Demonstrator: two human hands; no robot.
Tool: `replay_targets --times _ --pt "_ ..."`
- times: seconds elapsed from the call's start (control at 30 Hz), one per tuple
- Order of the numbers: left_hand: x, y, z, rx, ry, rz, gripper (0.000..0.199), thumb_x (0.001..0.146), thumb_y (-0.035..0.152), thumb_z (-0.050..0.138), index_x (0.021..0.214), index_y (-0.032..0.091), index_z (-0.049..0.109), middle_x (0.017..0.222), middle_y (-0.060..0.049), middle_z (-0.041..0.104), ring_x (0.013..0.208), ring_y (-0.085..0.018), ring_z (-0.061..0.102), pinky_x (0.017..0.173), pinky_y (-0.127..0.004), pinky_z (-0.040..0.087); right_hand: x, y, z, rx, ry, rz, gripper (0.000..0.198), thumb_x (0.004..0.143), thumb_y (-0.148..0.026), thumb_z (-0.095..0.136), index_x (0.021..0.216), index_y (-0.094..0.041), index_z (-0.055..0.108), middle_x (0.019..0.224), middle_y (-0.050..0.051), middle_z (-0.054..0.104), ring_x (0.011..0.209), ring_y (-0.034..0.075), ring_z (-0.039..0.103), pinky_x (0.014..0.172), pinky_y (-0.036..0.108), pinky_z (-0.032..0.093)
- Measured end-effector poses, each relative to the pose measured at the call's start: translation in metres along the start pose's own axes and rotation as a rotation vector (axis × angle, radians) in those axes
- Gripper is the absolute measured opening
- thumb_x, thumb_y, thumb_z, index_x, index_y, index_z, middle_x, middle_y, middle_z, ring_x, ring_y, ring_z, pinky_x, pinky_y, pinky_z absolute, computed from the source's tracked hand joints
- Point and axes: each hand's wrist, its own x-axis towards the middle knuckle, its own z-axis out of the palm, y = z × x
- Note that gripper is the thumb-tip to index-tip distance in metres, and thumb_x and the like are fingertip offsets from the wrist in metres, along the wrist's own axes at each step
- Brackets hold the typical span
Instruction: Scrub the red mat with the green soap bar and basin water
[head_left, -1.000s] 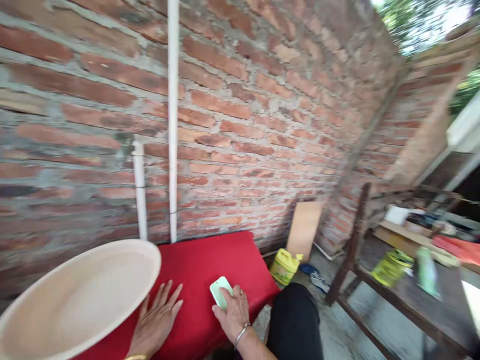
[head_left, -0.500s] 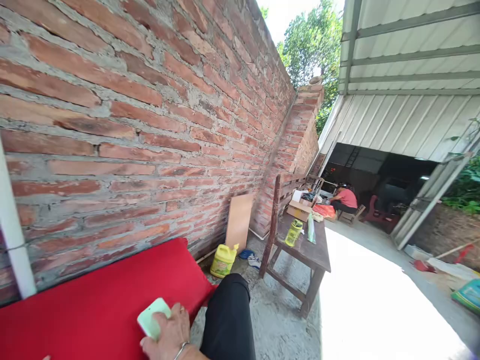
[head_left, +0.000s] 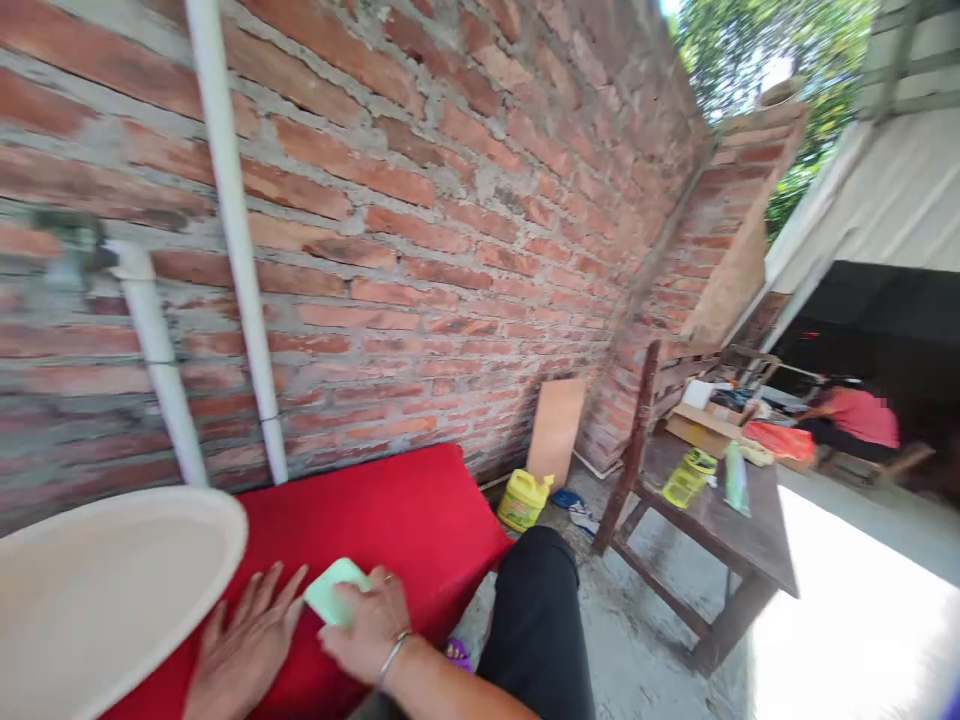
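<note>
Where a basin (head_left: 97,590) crowds the spread left hand (head_left: 244,640), the right hand (head_left: 373,622) holds a likely phone (head_left: 328,592).

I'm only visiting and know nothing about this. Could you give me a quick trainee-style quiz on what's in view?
1. What colour is the object in the right hand? A) red B) pale green C) black
2. True or false: the left hand is balled into a fist.
3. Fill in: the yellow jug stands on the ground in front of a leaning ____.

Key:
1. B
2. False; its fingers are spread, over the red cloth.
3. board
</note>
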Motion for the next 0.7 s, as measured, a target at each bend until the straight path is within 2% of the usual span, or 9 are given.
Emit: replay_targets --times 0.03,0.07,0.17,0.33,0.43,0.53,0.7 --pt "-0.007 -0.008 -0.005 0.062 0.033 -0.048 0.046 0.097 0.033 0.037 0.141 0.034 0.051 0.154 0.000 0.041 0.146 -0.025 0.028 0.118 -0.051 0.021 -0.001 0.006 -0.012 -0.013 0.027 0.036 0.053 0.078 -0.055 0.065 0.126 -0.034 0.062 0.121 0.005 0.064 0.110 0.029 0.060 0.095 0.045 0.046" --pt "-0.012 -0.012 -0.009 0.093 0.057 -0.040 0.049 0.097 0.034 0.037 0.144 0.028 0.049 0.155 -0.004 0.038 0.146 -0.025 0.030 0.119 -0.049 0.020 0.001 0.012 -0.021 -0.044 0.045 0.079 0.050 0.079 -0.051 0.065 0.126 -0.034 0.063 0.120 0.006 0.064 0.109 0.029 0.060 0.095 0.044 0.045" --pt "-0.012 -0.014 -0.012 0.090 0.086 -0.025 0.050 0.098 0.033 0.034 0.146 0.024 0.046 0.155 -0.007 0.039 0.145 -0.025 0.032 0.119 -0.050 0.022 0.009 0.023 -0.030 -0.112 0.073 0.165 0.048 0.085 -0.045 0.059 0.132 -0.031 0.060 0.116 0.009 0.063 0.104 0.027 0.062 0.093 0.040 0.045" --pt "-0.010 -0.015 -0.010 0.044 0.126 -0.033 0.051 0.099 0.026 0.029 0.148 0.020 0.043 0.153 -0.008 0.042 0.144 -0.023 0.034 0.118 -0.048 0.025 0.005 -0.008 -0.011 -0.068 0.045 -0.051 0.049 0.087 -0.049 0.057 0.133 -0.031 0.059 0.113 0.009 0.063 0.103 0.026 0.060 0.092 0.037 0.044" --pt "-0.012 -0.017 -0.011 0.035 0.143 -0.034 0.051 0.099 0.023 0.029 0.147 0.018 0.043 0.152 -0.009 0.044 0.143 -0.023 0.036 0.118 -0.047 0.026 0.006 -0.016 -0.003 -0.103 0.019 -0.100 0.049 0.085 -0.049 0.060 0.131 -0.034 0.061 0.113 0.009 0.062 0.103 0.027 0.060 0.093 0.039 0.044" --pt "-0.012 -0.016 -0.011 0.024 0.144 -0.040 0.050 0.099 0.026 0.030 0.147 0.018 0.043 0.152 -0.009 0.045 0.143 -0.024 0.037 0.118 -0.048 0.026 0.013 0.012 -0.011 -0.161 0.035 -0.035 0.047 0.087 -0.047 0.058 0.132 -0.035 0.061 0.112 0.009 0.062 0.102 0.026 0.061 0.093 0.038 0.044" --pt "-0.009 -0.015 -0.007 -0.012 0.145 -0.044 0.048 0.099 0.027 0.034 0.145 0.020 0.047 0.151 -0.008 0.045 0.143 -0.024 0.037 0.118 -0.049 0.026 0.019 0.079 -0.040 -0.234 0.134 0.258 0.050 0.093 -0.049 0.044 0.135 -0.027 0.059 0.103 0.011 0.063 0.091 0.026 0.064 0.083 0.039 0.048"
